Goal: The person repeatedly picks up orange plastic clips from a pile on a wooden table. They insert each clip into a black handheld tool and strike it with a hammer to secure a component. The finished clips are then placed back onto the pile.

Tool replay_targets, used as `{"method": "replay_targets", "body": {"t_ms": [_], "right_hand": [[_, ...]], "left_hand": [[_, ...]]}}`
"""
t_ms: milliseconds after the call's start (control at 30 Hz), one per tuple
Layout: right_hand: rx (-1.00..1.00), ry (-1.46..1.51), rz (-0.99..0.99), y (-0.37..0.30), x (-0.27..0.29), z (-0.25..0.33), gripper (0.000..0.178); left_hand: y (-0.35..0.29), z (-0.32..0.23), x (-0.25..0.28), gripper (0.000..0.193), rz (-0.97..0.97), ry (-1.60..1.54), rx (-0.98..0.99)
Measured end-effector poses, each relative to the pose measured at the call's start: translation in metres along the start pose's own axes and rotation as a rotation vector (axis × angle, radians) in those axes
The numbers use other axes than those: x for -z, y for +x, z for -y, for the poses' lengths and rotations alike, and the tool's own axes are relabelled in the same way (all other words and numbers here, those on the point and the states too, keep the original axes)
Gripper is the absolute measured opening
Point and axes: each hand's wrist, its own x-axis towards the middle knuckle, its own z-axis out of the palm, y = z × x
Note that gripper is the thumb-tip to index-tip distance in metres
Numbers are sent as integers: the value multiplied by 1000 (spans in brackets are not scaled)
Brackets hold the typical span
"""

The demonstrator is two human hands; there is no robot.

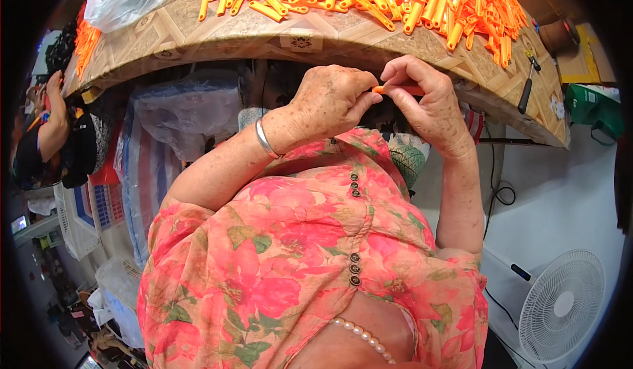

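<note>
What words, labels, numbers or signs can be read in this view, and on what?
None can be quoted reliably.
Green bag with a strap, right: pale label and lettering, too small.
Black stick-shaped end near the white round fan: small bluish mark, unreadable.
Lit rectangular screen, far left: too small.
Small orange piece between the bare left hand and bare right hand: no lettering visible.

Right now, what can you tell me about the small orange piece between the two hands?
Only a short stub of the orange piece shows: bright orange, apparently smooth plastic. It lies roughly sideways, pinched between the fingers of the left hand and right hand, held off the table near its edge. The fingers hide the rest, so its full shape cannot be told.
</note>
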Motion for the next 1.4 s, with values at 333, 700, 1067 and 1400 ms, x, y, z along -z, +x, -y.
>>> {"method": "replay_targets", "body": {"t_ms": [333,700,1067,1400], "right_hand": [[-5,43,21,15,34,8,45],[189,-457,-106,-33,4,15,16],[286,-344,-50,-36,-13,3,12],[293,-630,12,-6,15,1,8]], "left_hand": [[5,-7,12,17,-167,23,-105],[11,-16,23,15,9,193,-299],[2,-9,16,11,115,85,-348],[8,-7,5,22,102,-1,10]]}}
